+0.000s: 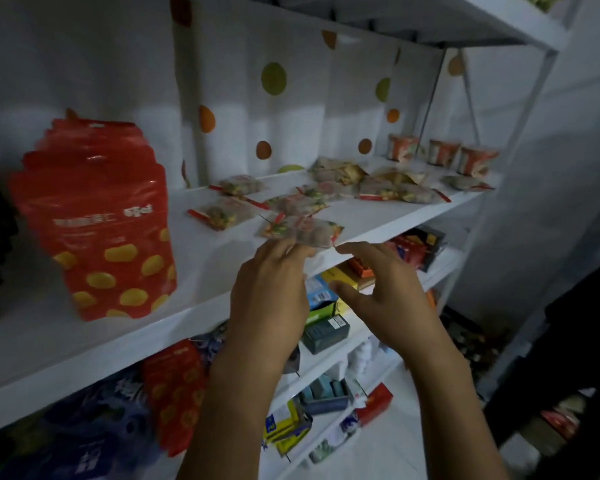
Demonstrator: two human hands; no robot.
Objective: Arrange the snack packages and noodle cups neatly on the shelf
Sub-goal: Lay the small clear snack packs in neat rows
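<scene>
One snack packet overhanging shelf front edge, left hand pinching its near corner; right hand hovering beside it, fingers spread, holding nothing. Risk: thin pinch slipping, packet falling off edge.

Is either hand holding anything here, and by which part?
The left hand pinches a snack packet by its near edge; the right hand holds nothing.

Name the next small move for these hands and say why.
Probably set the snack packet that the left hand pinches at the shelf edge down beside the loose packets, squared with them. The right hand hovers open, and the packets lie scattered at odd angles.
</scene>
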